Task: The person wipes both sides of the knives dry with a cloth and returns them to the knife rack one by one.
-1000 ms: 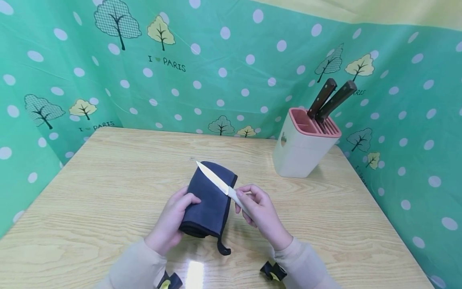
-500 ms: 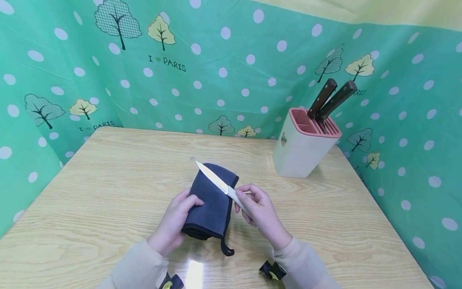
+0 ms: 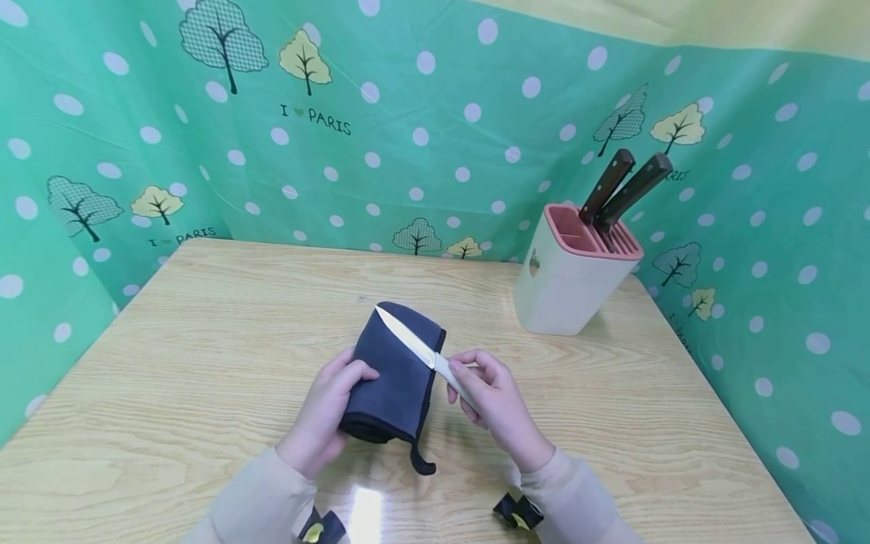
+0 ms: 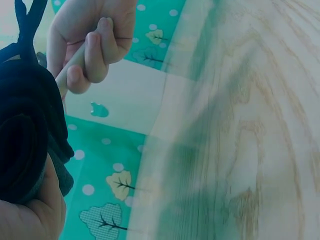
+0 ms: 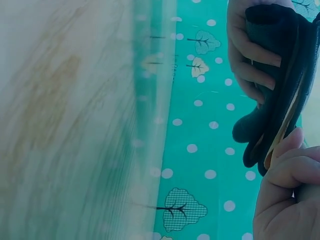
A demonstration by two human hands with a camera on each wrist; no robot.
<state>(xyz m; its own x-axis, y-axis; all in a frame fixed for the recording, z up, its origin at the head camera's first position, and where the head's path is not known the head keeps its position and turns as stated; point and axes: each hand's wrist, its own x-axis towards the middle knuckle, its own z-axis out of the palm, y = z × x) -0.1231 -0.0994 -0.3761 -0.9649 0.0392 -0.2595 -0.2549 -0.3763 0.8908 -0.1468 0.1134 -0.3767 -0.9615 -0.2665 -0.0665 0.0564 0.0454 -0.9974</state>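
Note:
My left hand [image 3: 334,400] grips a folded dark navy cloth [image 3: 394,378] with black edging and a hanging loop, its thumb on top. In the left wrist view the cloth [image 4: 30,115] shows its rolled layers end-on. A small knife [image 3: 411,340] with a pale handle lies slanted across the cloth's upper face, tip toward the far left corner. My right hand [image 3: 492,397] pinches that handle between thumb and fingers. In the right wrist view the left hand's fingers [image 5: 255,62] curl round the back of the cloth, and the right hand [image 5: 290,195] is close to the cloth's edge.
A white knife block [image 3: 567,279] with a pink slotted top stands at the back right of the wooden table [image 3: 204,347]. Two dark-handled knives [image 3: 621,189] stick up from it. A green dotted curtain [image 3: 408,113] hangs behind and along both sides.
The cloth has shifted slightly, right and then back left, with my left hand. The knife and my right hand have moved a little to the right; both grips are kept.

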